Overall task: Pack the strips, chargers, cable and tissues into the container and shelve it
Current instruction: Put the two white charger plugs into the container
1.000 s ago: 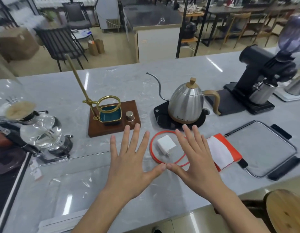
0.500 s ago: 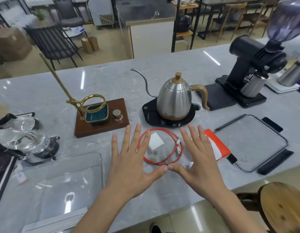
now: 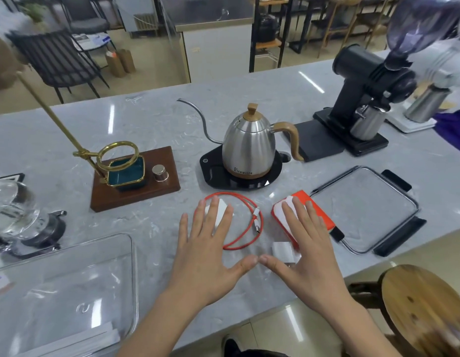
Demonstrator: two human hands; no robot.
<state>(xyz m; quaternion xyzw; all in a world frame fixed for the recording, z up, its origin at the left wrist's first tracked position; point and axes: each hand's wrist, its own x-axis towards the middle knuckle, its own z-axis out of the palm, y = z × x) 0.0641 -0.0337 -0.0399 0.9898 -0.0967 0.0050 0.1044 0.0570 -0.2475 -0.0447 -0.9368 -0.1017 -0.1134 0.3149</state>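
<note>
Two flat hands, left [image 3: 205,256] and right [image 3: 308,253], fingers spread, before "Brewista" kettle [image 3: 249,148].

A red cable [image 3: 245,222] lies coiled in a loose ring on the grey counter, its white plug ends meeting on the ring's right side. Inside the ring sits a white charger [image 3: 220,211], partly hidden. Right of the ring lies an orange and white tissue pack [image 3: 312,210], flat and angled. A second white charger [image 3: 281,251] sits near the front edge, just beside the pack's near corner. At the near left stands a clear container [image 3: 132,274], open-topped, with pale strips [image 3: 77,341] lying flat in its near part.
</note>
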